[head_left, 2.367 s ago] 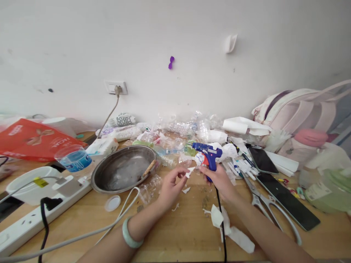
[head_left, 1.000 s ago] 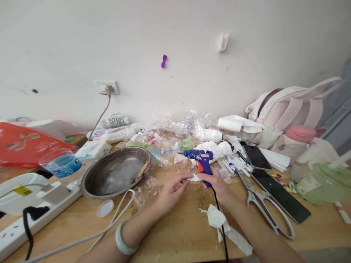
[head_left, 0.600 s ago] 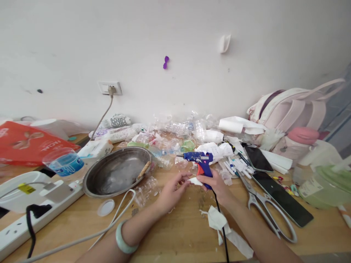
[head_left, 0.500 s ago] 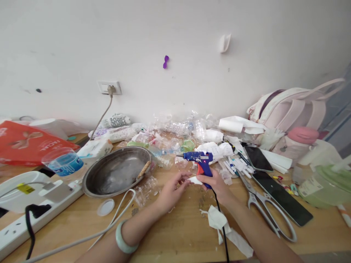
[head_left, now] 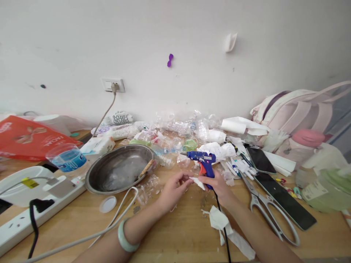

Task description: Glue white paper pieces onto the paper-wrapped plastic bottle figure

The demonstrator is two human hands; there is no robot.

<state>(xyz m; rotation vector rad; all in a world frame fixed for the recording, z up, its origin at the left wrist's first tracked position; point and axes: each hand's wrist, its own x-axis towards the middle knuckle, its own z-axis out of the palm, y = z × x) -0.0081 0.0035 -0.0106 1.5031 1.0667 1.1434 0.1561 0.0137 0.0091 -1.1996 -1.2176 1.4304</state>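
Holding a blue glue gun (head_left: 205, 160) in the right hand (head_left: 219, 187), right of the metal basin (head_left: 102, 179), with that grip clamped round the handle. Pinching a white paper scrap (head_left: 198, 182) in the left hand (head_left: 173, 191), also right of the basin, with fingertips together on it. Perhaps touching the scrap with the right thumb too; cannot tell. Could burn the left fingertips by dipping the nozzle (head_left: 184, 153), aimed toward the basin. Could also jerk the gun by snagging the black cord (head_left: 227, 243) on the torn paper (head_left: 218, 218), right of and nearer than the basin. Can read "ACIAL" on the red packet (head_left: 30, 140) left of the basin, with any preceding letter unclear. Cannot make out the blue label (head_left: 71, 160) on the clear cup (head_left: 55, 156) just left of the basin, nor the gun's small sticker (head_left: 207, 158).
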